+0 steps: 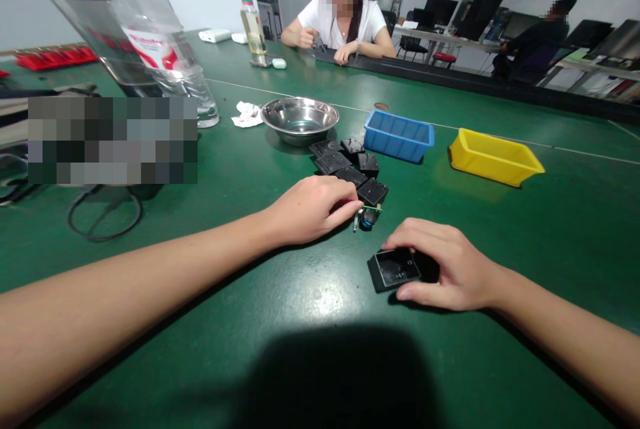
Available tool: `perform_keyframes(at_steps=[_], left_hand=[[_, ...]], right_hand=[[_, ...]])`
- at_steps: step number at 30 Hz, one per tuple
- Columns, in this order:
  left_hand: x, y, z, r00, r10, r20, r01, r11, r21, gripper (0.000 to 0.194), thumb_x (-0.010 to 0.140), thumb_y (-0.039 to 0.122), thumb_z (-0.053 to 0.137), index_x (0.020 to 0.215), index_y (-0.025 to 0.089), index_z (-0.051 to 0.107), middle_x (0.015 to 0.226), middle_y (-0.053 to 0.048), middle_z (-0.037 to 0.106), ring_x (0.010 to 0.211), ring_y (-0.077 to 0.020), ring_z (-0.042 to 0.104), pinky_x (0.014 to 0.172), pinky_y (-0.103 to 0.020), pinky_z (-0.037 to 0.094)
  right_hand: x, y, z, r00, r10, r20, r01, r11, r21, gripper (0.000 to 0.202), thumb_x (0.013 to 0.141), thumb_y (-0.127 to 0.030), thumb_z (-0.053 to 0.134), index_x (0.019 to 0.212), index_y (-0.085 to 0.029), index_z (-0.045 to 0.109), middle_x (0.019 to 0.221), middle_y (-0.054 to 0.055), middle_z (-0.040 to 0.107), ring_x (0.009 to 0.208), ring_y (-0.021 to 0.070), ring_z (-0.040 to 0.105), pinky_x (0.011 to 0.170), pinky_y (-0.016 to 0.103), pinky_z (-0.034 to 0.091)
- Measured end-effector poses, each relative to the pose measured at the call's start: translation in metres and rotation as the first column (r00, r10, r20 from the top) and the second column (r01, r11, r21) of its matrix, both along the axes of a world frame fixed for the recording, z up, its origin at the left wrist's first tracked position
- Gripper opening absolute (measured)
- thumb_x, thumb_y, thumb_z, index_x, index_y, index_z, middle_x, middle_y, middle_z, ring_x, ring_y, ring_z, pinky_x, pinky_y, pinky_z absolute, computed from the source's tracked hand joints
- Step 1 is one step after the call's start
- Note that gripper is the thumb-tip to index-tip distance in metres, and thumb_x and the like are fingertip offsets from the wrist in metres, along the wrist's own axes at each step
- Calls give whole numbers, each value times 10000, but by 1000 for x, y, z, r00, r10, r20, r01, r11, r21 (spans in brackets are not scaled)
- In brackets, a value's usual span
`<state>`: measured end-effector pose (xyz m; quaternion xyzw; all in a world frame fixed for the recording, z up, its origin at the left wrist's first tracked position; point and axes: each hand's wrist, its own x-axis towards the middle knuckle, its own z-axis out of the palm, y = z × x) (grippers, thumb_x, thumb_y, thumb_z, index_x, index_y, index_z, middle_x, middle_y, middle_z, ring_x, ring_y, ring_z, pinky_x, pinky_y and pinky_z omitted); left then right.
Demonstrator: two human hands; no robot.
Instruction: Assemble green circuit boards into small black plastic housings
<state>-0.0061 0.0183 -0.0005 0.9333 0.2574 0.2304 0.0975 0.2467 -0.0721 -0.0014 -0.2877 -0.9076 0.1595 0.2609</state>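
One black case (395, 270) (open) — in right hand (445, 266)

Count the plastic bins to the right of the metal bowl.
2: the blue bin beside the metal bowl, and the yellow bin farther right, beyond the right hand.

Beyond the left hand (317, 209), which has a circuit board (372, 208) at its fingertips, boxes (350, 174) lie on the table (225, 302), with a bowl (300, 130) behind them. A case (397, 268) sits between the right hand's (453, 266) thumb and fingers; farther beyond stand a tray (399, 139) and, right of it, a bin (493, 161).
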Motion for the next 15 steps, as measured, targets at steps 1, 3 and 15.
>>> perform_keyframes(at_steps=[1, 3, 15], left_hand=[[0, 1, 0, 1000, -12, 3, 12, 1000, -9, 243, 1009, 275, 529, 848, 153, 665, 800, -36, 699, 699, -151, 613, 679, -259, 425], [0, 1, 1, 999, -48, 11, 48, 998, -28, 235, 1014, 282, 534, 884, 153, 681, 830, -41, 709, 725, -149, 622, 696, -256, 436], [-10, 3, 8, 950, -306, -57, 301, 950, -84, 271, 921, 280, 645, 1157, 150, 677, 1096, -112, 688, 1016, -219, 655, 920, -312, 510]], right_hand=[[0, 0, 0, 1000, 1, 12, -1, 1000, -4, 398, 905, -482, 707, 1135, -172, 611, 950, 88, 698, 806, 190, 630, 711, 303, 505], [0, -2, 0, 1000, -17, 27, 17, 1000, -15, 373, 895, -419, 723, 1157, -180, 608, 963, 83, 692, 822, 191, 633, 725, 302, 511], [2, -3, 0, 991, -130, 8, 130, 991, -41, 419, 887, -272, 698, 1281, -194, 578, 1009, 78, 698, 809, 178, 626, 737, 293, 522]])
